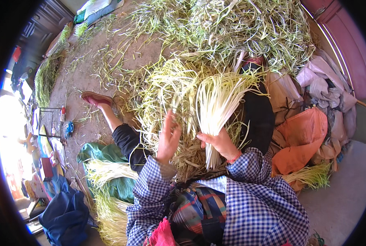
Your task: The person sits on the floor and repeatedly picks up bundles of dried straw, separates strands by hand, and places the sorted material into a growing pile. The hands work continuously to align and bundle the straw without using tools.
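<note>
My right hand [221, 144] grips a bundle of long, pale leafy stalks [220, 104], perhaps blanched chives, near its white lower end. The yellow-green tips fan out away from me. To its left, my left hand [169, 138] is raised over a heap of loose yellowish stalks and dry leaves [170, 83], its fingers partly spread. A thin blurred strand shows just above those fingertips; whether they touch it I cannot tell. The heap lies between my legs. More pale stalks [109, 169] rest on a green plastic sack [124, 187] at my left, with further bunches [112, 221] below.
A large pile of green leafy waste [250, 30] lies ahead. An orange sack [303, 138] and crumpled pale sacks [321, 80] are at my right, beside another bunch of stalks [312, 175]. On the left are a metal-framed stand [50, 122], blue scissors [69, 129] and a dark blue cloth [64, 215].
</note>
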Available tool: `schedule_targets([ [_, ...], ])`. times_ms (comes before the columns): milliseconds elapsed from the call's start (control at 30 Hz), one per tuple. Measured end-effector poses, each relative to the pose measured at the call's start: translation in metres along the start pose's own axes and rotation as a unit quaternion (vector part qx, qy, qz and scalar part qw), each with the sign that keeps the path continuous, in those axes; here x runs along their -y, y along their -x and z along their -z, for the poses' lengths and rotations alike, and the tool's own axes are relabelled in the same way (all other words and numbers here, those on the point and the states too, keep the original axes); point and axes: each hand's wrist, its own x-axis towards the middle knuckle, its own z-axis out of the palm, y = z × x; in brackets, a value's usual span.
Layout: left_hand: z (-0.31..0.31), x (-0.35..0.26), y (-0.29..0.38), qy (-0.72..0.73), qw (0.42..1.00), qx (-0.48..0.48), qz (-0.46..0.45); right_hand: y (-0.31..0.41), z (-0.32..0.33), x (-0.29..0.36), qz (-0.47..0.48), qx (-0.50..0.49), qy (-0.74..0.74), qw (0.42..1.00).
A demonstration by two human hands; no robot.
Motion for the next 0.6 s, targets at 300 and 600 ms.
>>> schedule_targets([
  [300,0.057,0.063,-0.024,-0.009,0.987,-0.147,0.060,0.008,0.010,-0.012,-0.033,-0.004,-0.038,0.999],
  [600,0.051,0.053,-0.023,-0.253,0.934,-0.250,-0.003,0.002,0.015,-0.008,-0.017,-0.009,0.060,0.998],
])
